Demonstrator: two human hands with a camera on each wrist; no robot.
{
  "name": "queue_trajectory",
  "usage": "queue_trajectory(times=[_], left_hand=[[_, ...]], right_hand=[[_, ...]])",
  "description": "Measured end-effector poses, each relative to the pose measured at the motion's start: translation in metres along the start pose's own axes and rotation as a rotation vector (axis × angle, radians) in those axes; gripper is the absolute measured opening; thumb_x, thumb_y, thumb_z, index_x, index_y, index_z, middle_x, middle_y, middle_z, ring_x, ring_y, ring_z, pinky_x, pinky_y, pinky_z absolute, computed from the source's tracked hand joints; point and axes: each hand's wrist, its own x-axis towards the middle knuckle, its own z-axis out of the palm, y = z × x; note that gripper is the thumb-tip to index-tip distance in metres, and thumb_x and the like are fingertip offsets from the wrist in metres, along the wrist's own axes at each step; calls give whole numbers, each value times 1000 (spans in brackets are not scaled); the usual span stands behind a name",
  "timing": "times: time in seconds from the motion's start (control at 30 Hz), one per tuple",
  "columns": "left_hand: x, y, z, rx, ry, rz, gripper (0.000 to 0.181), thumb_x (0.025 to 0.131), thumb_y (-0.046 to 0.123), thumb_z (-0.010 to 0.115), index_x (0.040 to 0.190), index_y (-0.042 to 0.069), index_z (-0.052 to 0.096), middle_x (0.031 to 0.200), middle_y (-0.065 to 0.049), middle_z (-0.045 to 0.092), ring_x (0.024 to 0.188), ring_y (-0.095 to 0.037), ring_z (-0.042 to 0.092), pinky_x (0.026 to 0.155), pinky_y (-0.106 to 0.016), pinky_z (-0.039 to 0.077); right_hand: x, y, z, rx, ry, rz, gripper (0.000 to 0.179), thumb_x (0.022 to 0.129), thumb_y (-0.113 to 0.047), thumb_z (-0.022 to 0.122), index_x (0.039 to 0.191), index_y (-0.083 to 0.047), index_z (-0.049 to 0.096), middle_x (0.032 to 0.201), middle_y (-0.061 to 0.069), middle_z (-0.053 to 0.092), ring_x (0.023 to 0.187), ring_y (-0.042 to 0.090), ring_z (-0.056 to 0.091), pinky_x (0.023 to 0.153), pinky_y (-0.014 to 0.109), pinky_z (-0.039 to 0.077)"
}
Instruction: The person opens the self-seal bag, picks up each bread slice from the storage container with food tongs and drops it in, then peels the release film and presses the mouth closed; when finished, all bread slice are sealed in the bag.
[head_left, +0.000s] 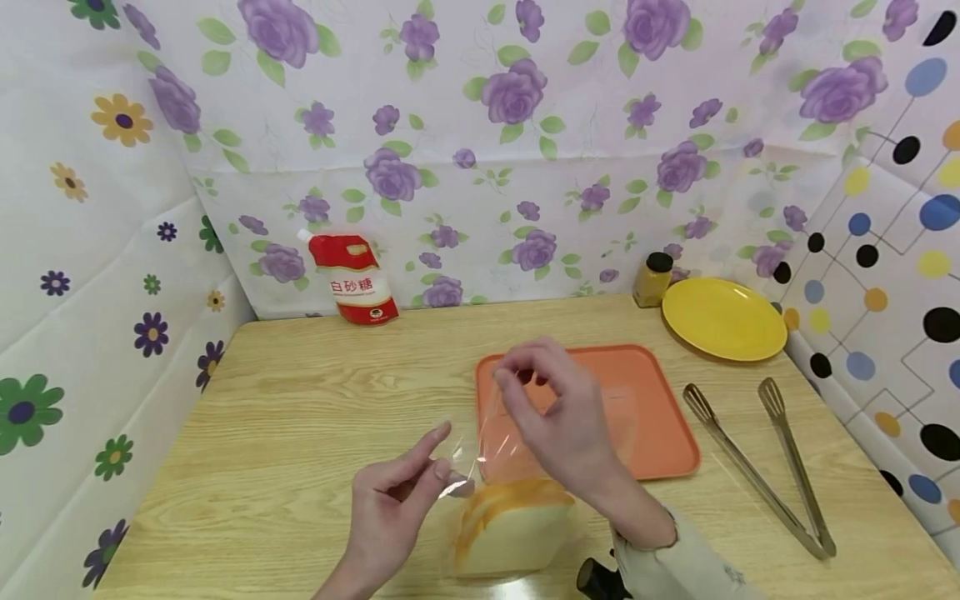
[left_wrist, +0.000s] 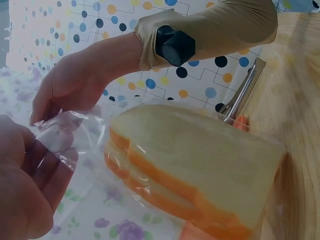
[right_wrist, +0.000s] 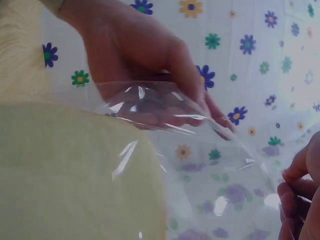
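Note:
Slices of bread (head_left: 517, 533) with an orange-brown crust stand in a clear plastic bag (head_left: 491, 442) near the table's front edge. My left hand (head_left: 393, 504) pinches one side of the bag's mouth between thumb and fingers. Farther up and to the right, my right hand (head_left: 558, 408) pinches the other side. Between both hands the film stretches taut, as the right wrist view shows along the bag's edge (right_wrist: 245, 155). In the left wrist view the bread (left_wrist: 195, 155) lies within the film, beyond the left fingers.
Behind the right hand lies an orange tray (head_left: 671, 417). Metal tongs (head_left: 798, 467) rest spread on the right, below a yellow plate (head_left: 723, 321) and a black-lidded jar (head_left: 652, 282). A red-and-white sugar pouch (head_left: 352, 279) leans against the flowered back wall.

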Motion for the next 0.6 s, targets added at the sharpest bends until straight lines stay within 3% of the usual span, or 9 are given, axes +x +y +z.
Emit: queue_trajectory(times=[0.07, 0.1, 0.2, 0.33, 0.47, 0.6], left_hand=[[-1, -2, -1, -10, 24, 14, 40, 96, -14, 55, 135, -9, 55, 97, -10, 74, 81, -18, 74, 74, -36, 59], [-1, -2, -2, 10, 30, 26, 39, 96, -14, 55, 135, -10, 55, 90, -9, 75, 80, -18, 74, 74, -34, 59], [-2, -5, -4, 25, 33, 53, 38, 97, -13, 55, 135, -10, 54, 88, -9, 75, 80, -17, 74, 60, -21, 57], [-3, -8, -7, 54, 46, 72, 40, 96, -12, 56, 136, -8, 55, 85, -9, 76, 80, -16, 74, 47, -18, 44], [-3, -9, -9, 63, 50, 79, 40, 96, -11, 57, 136, -8, 55, 86, -10, 76, 79, -16, 74, 51, -18, 49], [-3, -9, -11, 60, 53, 78, 40, 96, -13, 57, 135, -9, 55, 87, -9, 75, 79, -16, 74, 53, -17, 52]], right_hand=[[2, 0, -6, -1, 33, 58, 11, 91, 8, 67, 92, -3, 68, 84, 0, 64, 73, 15, 55, 65, 26, 45], [3, 0, -9, -5, 51, 83, 10, 92, 7, 67, 92, -3, 68, 83, 0, 64, 72, 15, 54, 65, 26, 44], [6, 2, -20, -24, 106, 136, 6, 93, 5, 65, 93, 0, 68, 80, 2, 65, 69, 14, 53, 63, 24, 44], [10, 7, -35, 38, 181, 222, 4, 95, 5, 63, 94, 6, 67, 81, 8, 67, 68, 14, 58, 61, 19, 48], [15, 15, -55, 181, 290, 305, 7, 96, 7, 61, 93, 5, 66, 79, 10, 68, 70, 15, 65, 63, 20, 54], [15, 27, -79, 229, 401, 363, 6, 97, 1, 62, 94, 3, 67, 76, 10, 68, 65, 16, 65, 59, 20, 54]])
